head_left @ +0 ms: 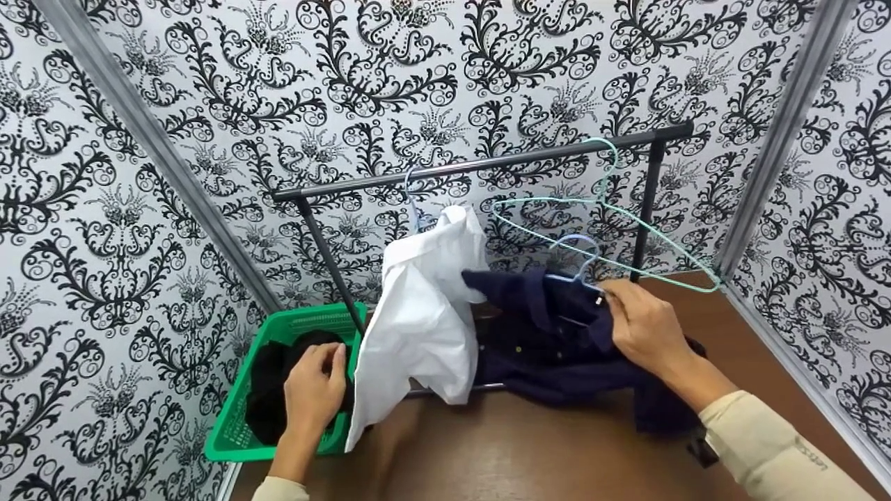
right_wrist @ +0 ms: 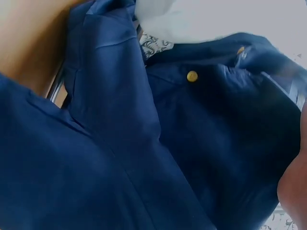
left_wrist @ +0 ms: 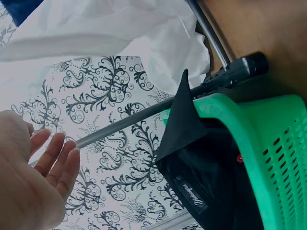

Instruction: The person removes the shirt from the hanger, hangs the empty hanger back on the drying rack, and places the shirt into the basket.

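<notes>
My right hand (head_left: 646,325) pinches a navy shirt (head_left: 529,355) at the shoulder, beside a light-blue hanger (head_left: 576,278) set inside its neck. The shirt droops below the rack's bar, and yellow buttons show on its front in the right wrist view. Over the green basket (left_wrist: 283,108), my left hand (head_left: 314,391) holds nothing, its fingers loosely bent. Black clothing (left_wrist: 206,172) with a label lies in that basket. Left of the navy shirt, a white shirt (head_left: 424,313) hangs from the bar on a pale blue hanger (head_left: 411,198).
A dark metal rack (head_left: 473,165) stands on the brown table (head_left: 529,452). From its right end hangs a bare mint-green hanger (head_left: 654,233), just above the navy shirt. Patterned wall panels (head_left: 390,76) close in the back and both sides.
</notes>
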A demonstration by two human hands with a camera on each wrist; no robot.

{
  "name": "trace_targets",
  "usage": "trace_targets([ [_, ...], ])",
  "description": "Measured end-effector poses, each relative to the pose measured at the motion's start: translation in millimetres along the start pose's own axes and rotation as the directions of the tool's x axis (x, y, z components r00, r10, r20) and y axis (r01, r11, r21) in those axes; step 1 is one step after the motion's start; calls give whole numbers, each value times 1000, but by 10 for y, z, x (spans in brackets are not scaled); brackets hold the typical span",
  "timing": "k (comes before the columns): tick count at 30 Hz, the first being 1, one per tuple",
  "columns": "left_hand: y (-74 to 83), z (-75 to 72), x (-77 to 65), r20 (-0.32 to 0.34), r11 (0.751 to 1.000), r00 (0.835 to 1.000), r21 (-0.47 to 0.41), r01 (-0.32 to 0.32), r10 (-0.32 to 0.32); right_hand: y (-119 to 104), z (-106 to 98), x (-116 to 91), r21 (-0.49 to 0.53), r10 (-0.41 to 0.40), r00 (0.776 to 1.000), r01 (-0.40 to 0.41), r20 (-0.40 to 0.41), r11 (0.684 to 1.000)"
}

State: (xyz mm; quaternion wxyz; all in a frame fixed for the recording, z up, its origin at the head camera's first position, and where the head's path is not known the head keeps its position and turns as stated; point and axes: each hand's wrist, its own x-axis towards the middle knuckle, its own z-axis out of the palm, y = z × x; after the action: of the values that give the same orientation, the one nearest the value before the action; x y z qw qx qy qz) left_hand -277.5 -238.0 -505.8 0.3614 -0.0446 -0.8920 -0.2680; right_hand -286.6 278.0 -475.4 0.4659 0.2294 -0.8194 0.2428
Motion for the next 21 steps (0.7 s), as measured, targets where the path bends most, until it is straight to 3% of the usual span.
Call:
trace_targets([
  [7,117,-15,62,-52,997,996,2,-79,79,49,-9,-13,39,-100,993,98,57,994],
  [11,219,-47,113,-124,992,984,-12,-128,125,33,-10,0,61,-115,991,111,74,992],
  [13,289,-67,147,-183,987,971,-26,-161,154,18,-8,7,70,-124,989,119,76,990],
  [17,463,-107,244,-302,966,927,-62,-250,221,-23,8,28,96,-130,988,122,82,988],
  [21,665,-131,337,-361,939,892,-102,-328,272,-56,34,42,112,-132,987,122,90,986],
])
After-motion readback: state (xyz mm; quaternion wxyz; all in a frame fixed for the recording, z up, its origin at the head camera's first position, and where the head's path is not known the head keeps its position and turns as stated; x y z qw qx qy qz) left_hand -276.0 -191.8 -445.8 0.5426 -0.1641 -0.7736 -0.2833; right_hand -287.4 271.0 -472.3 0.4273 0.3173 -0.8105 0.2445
